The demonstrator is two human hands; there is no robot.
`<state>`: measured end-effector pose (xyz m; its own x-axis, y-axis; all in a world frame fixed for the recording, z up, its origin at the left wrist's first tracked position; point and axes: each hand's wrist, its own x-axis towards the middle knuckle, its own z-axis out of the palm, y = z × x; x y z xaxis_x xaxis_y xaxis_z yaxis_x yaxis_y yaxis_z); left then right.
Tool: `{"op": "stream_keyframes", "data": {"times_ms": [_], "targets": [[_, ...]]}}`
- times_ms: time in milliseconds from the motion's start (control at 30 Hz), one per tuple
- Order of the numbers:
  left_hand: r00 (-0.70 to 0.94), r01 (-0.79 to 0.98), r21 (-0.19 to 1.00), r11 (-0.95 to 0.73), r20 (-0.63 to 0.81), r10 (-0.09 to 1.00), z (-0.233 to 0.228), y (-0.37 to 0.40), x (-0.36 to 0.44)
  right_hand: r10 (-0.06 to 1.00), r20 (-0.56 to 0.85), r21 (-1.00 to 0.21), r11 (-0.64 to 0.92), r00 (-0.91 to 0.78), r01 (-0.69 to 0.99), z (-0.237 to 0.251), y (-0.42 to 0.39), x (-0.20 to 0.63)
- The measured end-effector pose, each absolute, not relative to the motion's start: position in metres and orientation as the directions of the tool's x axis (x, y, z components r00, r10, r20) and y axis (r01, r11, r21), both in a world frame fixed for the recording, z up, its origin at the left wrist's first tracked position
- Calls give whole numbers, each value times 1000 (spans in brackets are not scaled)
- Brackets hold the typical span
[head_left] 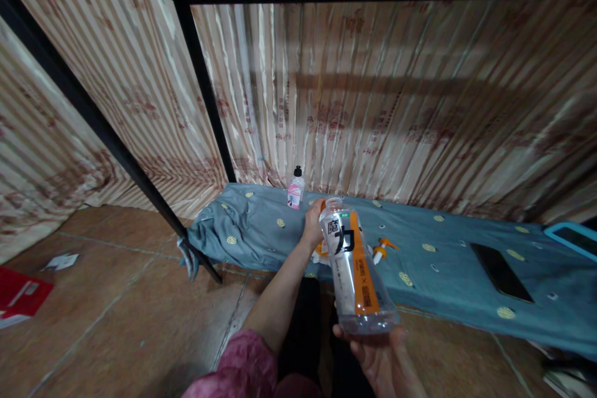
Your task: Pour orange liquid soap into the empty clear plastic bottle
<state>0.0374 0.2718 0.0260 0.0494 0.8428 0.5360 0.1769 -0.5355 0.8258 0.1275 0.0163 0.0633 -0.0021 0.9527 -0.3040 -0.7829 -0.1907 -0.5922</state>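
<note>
The right hand (380, 357) cups the base of a clear orange-labelled bottle (354, 267) above the blue-sheeted bed (443, 261), while the left hand (313, 221), grip closed on the bottle's cap end, reaches near a small pink bottle (295, 189).

A bare forearm (280, 286) emerges from a pink patterned sleeve (242, 367) above dark trousers (305, 323).
</note>
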Motion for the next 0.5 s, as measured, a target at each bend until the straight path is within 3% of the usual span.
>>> {"op": "stream_keyframes", "data": {"times_ms": [500], "targets": [[58,182,834,-521,520,852,28,270,37,962,-272,-595,-179,-13,-784,61,18,128]]}}
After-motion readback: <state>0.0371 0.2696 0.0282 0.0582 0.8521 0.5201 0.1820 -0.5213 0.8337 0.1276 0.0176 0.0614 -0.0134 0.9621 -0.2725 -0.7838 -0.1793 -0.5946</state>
